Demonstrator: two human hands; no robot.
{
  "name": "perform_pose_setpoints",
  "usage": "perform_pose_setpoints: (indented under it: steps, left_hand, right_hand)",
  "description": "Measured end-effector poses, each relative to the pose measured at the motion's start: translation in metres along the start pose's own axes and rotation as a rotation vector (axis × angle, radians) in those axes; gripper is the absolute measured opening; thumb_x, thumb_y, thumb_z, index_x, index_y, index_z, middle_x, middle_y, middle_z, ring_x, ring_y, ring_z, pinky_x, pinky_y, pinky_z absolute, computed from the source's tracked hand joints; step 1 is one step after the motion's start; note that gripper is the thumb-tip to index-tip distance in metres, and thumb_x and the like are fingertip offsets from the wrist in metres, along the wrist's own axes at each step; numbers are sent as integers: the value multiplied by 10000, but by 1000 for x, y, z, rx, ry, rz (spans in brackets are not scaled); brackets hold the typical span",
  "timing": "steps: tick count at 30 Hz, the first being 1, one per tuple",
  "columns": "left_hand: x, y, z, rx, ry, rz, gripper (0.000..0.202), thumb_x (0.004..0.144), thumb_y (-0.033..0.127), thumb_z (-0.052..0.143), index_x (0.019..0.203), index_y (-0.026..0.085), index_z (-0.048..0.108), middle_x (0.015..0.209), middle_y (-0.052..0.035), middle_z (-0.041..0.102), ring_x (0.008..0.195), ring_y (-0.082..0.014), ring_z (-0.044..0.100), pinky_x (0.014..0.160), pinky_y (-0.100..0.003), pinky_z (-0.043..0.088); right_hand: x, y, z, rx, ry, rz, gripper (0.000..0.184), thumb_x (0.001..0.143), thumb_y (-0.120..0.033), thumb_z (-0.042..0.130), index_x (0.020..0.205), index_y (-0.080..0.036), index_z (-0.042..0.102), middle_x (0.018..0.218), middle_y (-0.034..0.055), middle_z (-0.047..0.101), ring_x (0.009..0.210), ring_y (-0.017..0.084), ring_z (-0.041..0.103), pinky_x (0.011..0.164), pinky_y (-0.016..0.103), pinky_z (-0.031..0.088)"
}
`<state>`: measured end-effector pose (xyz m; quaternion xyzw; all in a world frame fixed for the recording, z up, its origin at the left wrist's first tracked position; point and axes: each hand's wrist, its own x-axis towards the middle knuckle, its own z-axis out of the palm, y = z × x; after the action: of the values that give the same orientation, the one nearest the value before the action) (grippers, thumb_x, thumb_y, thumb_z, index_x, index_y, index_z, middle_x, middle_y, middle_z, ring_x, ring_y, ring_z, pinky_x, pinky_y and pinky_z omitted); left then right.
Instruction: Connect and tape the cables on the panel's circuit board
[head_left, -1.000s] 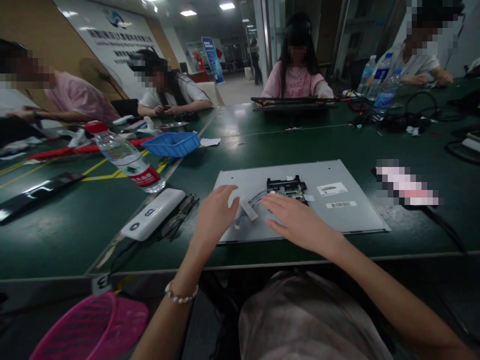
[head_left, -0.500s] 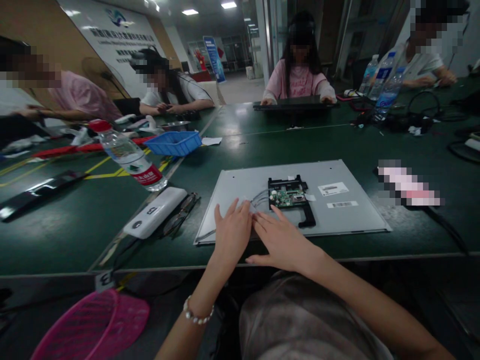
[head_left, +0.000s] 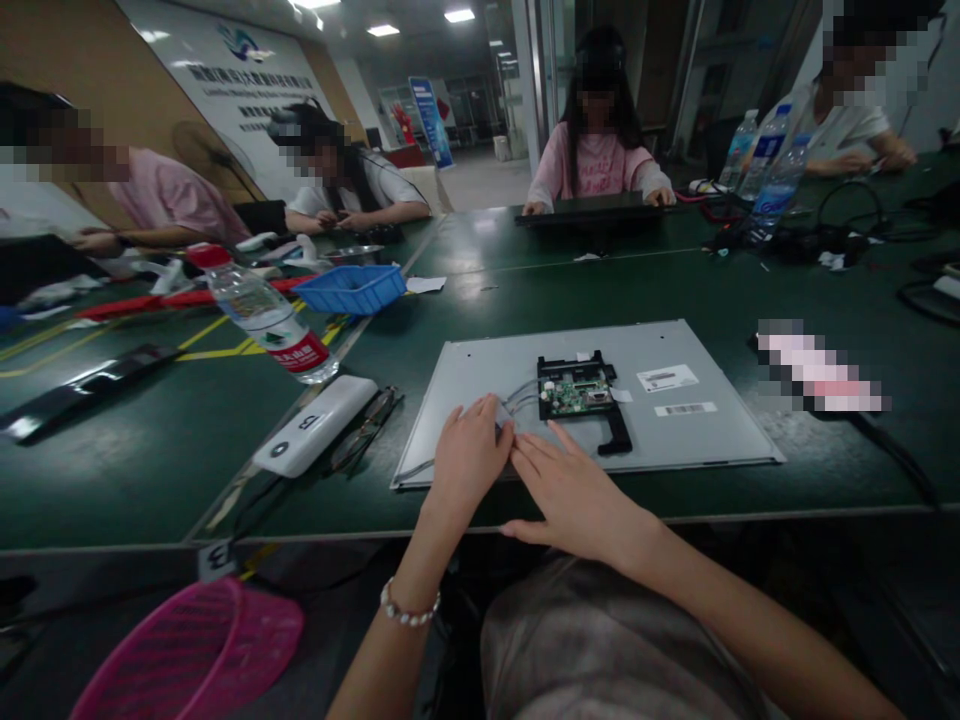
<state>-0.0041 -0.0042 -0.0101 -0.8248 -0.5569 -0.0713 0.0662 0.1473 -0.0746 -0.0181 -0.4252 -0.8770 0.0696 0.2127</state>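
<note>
A flat grey panel (head_left: 712, 375) lies on the table before me, a green circuit board (head_left: 574, 393) in a black bracket (head_left: 619, 430) on its back. Thin cables (head_left: 521, 392) run left from the board toward my fingers. My left hand (head_left: 471, 450) rests over the panel's near left part, fingers drawn together and bent at the cable ends; whatever they pinch is mostly hidden. Touching or nearly touching its fingertips, my right hand (head_left: 566, 490) lies low at the panel's near edge, fingers stretched out, thumb apart, nothing visible in it.
Left of the panel are glasses (head_left: 366, 430), a white power bank (head_left: 315, 428), a water bottle (head_left: 274, 320) and a blue tray (head_left: 352, 290). A cabled phone-like object (head_left: 817, 370) lies right. A pink basket (head_left: 187, 650) is below the table edge. Several people sit around.
My left hand's spread fingers have drawn together and curled, with the hand shifting slightly right. My right hand has moved a little down and right. The panel stays put.
</note>
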Motion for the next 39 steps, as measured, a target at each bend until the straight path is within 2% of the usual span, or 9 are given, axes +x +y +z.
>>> perform_pose_setpoints:
  steps: [4,8,13,16,20,24,31,35,39]
  left_hand:
    - [-1,2,-3,9,4,-10,329,921,264,455,1213,121,506,1210,-149,622,1117,-276,591,1013,-424,378]
    - [0,-1,-8,-48,-9,7,293,915,287,478,1176,159,509,1163,-116,638,1088,-254,602,927,-360,442]
    - [6,-13,-6,-124,13,8,326,875,348,544,1153,177,527,1161,-100,630,1100,-266,585,931,-372,451]
    - [9,-18,-3,-194,82,10,394,886,375,525,1219,165,503,1277,-115,558,1192,-265,528,1007,-380,414]
    - [11,-24,-5,-284,174,-20,444,913,409,463,1282,163,463,1346,-118,490,1265,-256,463,1075,-385,357]
    - [16,-35,-7,-324,140,-37,478,904,380,451,1328,161,421,1324,-121,496,1206,-248,514,1037,-375,393]
    - [43,-50,-7,-315,-91,5,427,840,299,486,1240,152,508,1082,-92,640,1000,-222,622,913,-334,459]
    - [55,-50,-12,-282,-149,11,325,819,229,466,1113,184,595,944,-53,690,884,-200,648,806,-290,480]
    - [61,-51,-14,-279,-164,70,267,800,203,440,929,183,672,875,-52,705,821,-198,653,739,-269,475]
  right_hand:
    - [-5,7,-7,28,-15,-37,593,906,-466,483,1347,-71,457,1396,189,488,1333,267,392,1158,478,179]
    - [-12,28,-37,79,-15,-50,513,920,-386,478,1369,-137,456,1422,134,476,1323,257,408,1124,476,267]
    - [-11,85,-86,192,121,113,334,902,-296,497,1205,-211,609,1239,71,630,1150,223,567,1005,386,428]
    - [-5,127,-100,284,181,244,256,871,-270,515,1052,-194,678,1084,68,691,988,205,636,870,340,502]
    - [-1,166,-97,330,2,360,214,811,-234,554,969,-189,691,977,55,715,908,197,654,814,320,507]
    - [-3,174,-85,355,-142,442,226,749,-211,604,964,-184,668,974,59,714,886,198,663,771,296,506]
    - [-4,171,-71,420,-186,471,290,710,-214,657,990,-173,594,953,63,702,835,175,658,727,274,505]
    - [-4,171,-65,433,-191,475,312,700,-156,642,1008,-183,600,866,40,709,788,173,661,704,278,503]
    - [-7,176,-70,405,-172,475,194,734,-145,599,921,-174,640,813,46,713,762,177,664,713,281,499]
